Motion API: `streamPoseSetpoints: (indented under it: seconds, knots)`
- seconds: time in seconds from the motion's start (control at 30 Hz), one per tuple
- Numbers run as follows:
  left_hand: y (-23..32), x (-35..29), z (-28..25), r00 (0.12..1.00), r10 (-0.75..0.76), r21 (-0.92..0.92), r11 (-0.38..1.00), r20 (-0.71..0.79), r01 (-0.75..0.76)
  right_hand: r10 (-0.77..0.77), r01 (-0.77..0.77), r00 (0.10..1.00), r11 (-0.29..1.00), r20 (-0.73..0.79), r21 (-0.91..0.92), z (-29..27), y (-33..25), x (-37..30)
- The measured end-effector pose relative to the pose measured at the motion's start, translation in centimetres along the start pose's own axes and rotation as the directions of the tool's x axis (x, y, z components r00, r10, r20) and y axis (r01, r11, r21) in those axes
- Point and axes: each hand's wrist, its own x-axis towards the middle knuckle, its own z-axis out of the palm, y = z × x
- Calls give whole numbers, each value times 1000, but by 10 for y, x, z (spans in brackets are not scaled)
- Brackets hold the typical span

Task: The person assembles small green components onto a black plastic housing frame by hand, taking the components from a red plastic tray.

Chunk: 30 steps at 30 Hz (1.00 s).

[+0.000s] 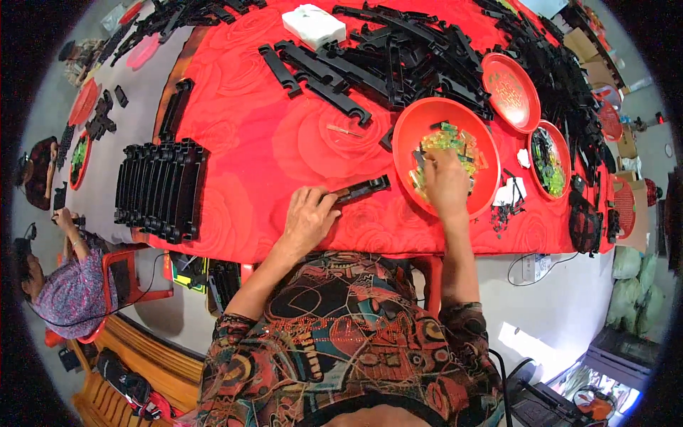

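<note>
My left hand (311, 217) is closed around one end of a long black plastic part (366, 188), which lies at a slant just above or on the red tablecloth near the front edge. To its right, my right hand (447, 183) reaches down into a red bowl (404, 132). The bowl holds many small translucent yellow and green plastic pieces (466, 144). The right fingers are bent together among the pieces, with a small dark thing by the fingertips. What they grip is partly hidden.
Black parts stand in a neat row (158, 191) at left; a loose heap (398, 67) lies beyond the bowl. A white tissue pack (313, 27), a red plate (511, 92) and a second red bowl (567, 174) are farther out. Another person (75, 292) sits at far left.
</note>
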Motion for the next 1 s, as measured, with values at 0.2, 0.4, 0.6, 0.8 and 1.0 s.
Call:
streamPoseSetpoints:
  seconds: [0.2,0.4,0.6,0.8,1.0]
  knots:
    - [-4,-4,-4,975,-59,-34,998,-215,53,7,16,993,980,115,-198,3,41,26]
    - [-16,-17,2,919,-210,-214,966,-333,143,-54,82,981,986,185,-146,24,39,45]
    - [-20,-23,13,920,-217,-224,963,-325,148,-64,121,961,972,270,-202,41,40,50]
    - [-22,-23,14,926,-205,-216,966,-316,141,-31,89,956,979,291,-185,48,45,55]
    - [-20,-24,15,930,-220,-198,966,-295,165,-58,95,959,988,278,-120,29,37,45]
